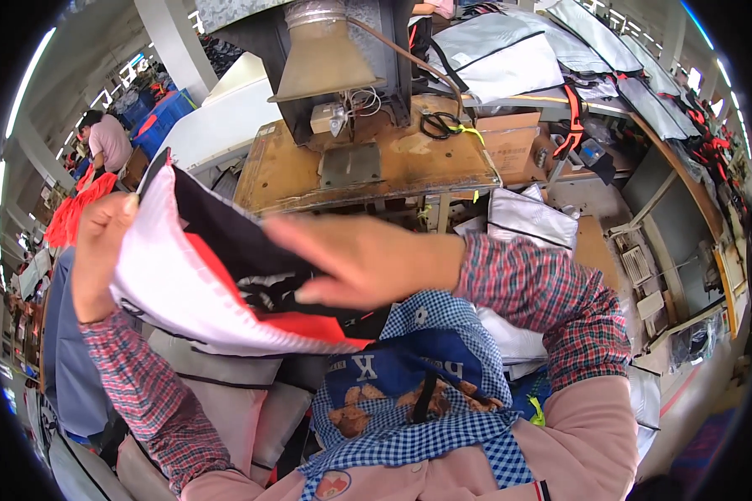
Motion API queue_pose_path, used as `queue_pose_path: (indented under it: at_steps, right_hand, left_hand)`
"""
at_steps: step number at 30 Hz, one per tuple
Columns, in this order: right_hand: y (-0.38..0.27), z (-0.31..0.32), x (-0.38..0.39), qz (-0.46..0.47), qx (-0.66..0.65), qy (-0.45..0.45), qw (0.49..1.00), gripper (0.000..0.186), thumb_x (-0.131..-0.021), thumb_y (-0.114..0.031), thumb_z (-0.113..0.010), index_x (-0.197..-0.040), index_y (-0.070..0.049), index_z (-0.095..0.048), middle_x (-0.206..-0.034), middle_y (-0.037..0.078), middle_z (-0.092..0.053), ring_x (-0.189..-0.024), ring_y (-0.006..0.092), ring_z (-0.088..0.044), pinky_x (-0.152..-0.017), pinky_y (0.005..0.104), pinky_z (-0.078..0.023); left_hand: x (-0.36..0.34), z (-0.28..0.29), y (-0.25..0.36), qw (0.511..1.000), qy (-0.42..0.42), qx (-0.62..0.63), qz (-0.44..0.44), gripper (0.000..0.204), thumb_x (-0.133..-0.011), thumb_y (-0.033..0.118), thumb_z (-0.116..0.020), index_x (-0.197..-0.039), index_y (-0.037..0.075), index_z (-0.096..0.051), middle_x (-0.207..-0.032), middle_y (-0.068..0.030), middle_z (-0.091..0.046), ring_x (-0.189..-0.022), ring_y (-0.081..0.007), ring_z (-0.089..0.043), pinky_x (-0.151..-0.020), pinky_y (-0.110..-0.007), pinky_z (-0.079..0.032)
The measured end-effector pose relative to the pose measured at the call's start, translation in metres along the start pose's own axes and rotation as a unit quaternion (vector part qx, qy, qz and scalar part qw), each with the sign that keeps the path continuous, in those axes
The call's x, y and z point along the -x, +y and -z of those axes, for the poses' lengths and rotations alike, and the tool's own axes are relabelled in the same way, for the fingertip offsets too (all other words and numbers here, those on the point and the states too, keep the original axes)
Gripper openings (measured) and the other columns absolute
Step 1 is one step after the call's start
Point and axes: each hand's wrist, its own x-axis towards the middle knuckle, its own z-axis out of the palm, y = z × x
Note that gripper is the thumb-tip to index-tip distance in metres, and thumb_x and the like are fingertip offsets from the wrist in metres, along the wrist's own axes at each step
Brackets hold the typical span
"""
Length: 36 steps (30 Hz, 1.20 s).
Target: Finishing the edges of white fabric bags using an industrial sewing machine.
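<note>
A sewn fabric piece [175, 267] is raised before me, white on one side, with a black inner face and a red-orange strip along its edge. My left hand [100, 246] grips its left side, thumb near the top corner. My right hand [372, 257] reaches across the black face, blurred by motion, with its fingers stretched out and the thumb apart. Nothing shows in its grasp, and I cannot tell whether its fingertips touch the cloth. Behind it stands a wooden machine table [288, 171] with a metal plate [351, 164] set in the top.
Black-handled scissors [439, 125] lie on the table's right side, near a cardboard box [510, 146]. A machine with a funnel-shaped hood [322, 54] rises over the table. White, black-edged pieces [510, 71] are heaped at the back right. A person [107, 142] sits at the far left.
</note>
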Motion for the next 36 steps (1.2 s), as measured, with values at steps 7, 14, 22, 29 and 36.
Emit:
queue_pose_path:
  at_steps: [7, 14, 22, 29, 36]
  right_hand:
    - [-0.078, -0.031, 0.023, 0.115, 0.077, 0.035, 0.990, 0.056, -0.088, -0.015, -0.046, -0.142, -0.006, -0.037, -0.110, 0.017, -0.053, -0.093, 0.0284, -0.059, -0.079, 0.0371, -0.049]
    - [-0.077, -0.047, 0.061, 0.047, 0.253, -0.012, 0.966, 0.038, -0.083, -0.020, -0.052, -0.121, -0.015, -0.054, -0.103, 0.003, -0.053, -0.104, 0.0219, -0.052, -0.085, 0.0400, -0.042]
    - [-0.018, -0.059, 0.125, -0.292, -0.004, -0.143, 0.946, 0.049, -0.072, -0.011, -0.068, -0.119, -0.009, -0.056, -0.104, 0.012, -0.065, -0.100, 0.0307, -0.064, -0.085, 0.0360, -0.051]
    - [-0.004, -0.057, 0.144, -0.392, -0.138, 0.126, 0.901, 0.046, -0.071, -0.008, -0.076, -0.114, -0.005, -0.059, -0.097, 0.015, -0.067, -0.088, 0.0298, -0.067, -0.079, 0.0330, -0.051]
    - [-0.024, -0.068, 0.129, -0.476, -0.425, 0.268, 0.722, 0.039, -0.085, -0.016, -0.073, -0.118, -0.003, -0.060, -0.104, 0.002, -0.065, -0.094, 0.0101, -0.058, -0.085, 0.0255, -0.047]
  left_hand:
    - [-0.030, -0.050, 0.056, 0.951, -0.285, 0.016, 0.120, 0.036, -0.093, 0.033, -0.062, -0.076, 0.000, -0.065, -0.061, 0.0046, -0.054, -0.056, -0.0036, -0.048, -0.048, -0.025, -0.039]
    - [-0.007, -0.229, -0.032, 0.894, -0.435, -0.010, 0.105, 0.040, -0.091, 0.035, -0.062, -0.081, -0.004, -0.067, -0.061, -0.0076, -0.060, -0.061, -0.0097, -0.052, -0.058, -0.032, -0.045]
    - [0.039, -0.238, -0.043, 0.900, -0.428, 0.044, 0.075, 0.045, -0.096, 0.029, -0.054, -0.134, 0.004, -0.049, -0.129, -0.0143, -0.057, -0.120, -0.0235, -0.053, -0.102, -0.033, -0.040]
    - [0.075, -0.099, -0.018, 0.960, -0.258, 0.103, 0.014, 0.080, -0.091, 0.068, -0.034, -0.108, -0.004, -0.066, -0.116, -0.0199, -0.064, -0.114, -0.0332, -0.058, -0.103, -0.041, -0.039]
    - [0.050, -0.127, 0.014, 0.979, 0.091, -0.097, -0.153, 0.056, -0.080, 0.049, -0.068, -0.101, -0.003, -0.059, -0.091, -0.0122, -0.061, -0.082, -0.0247, -0.060, -0.076, -0.033, -0.047]
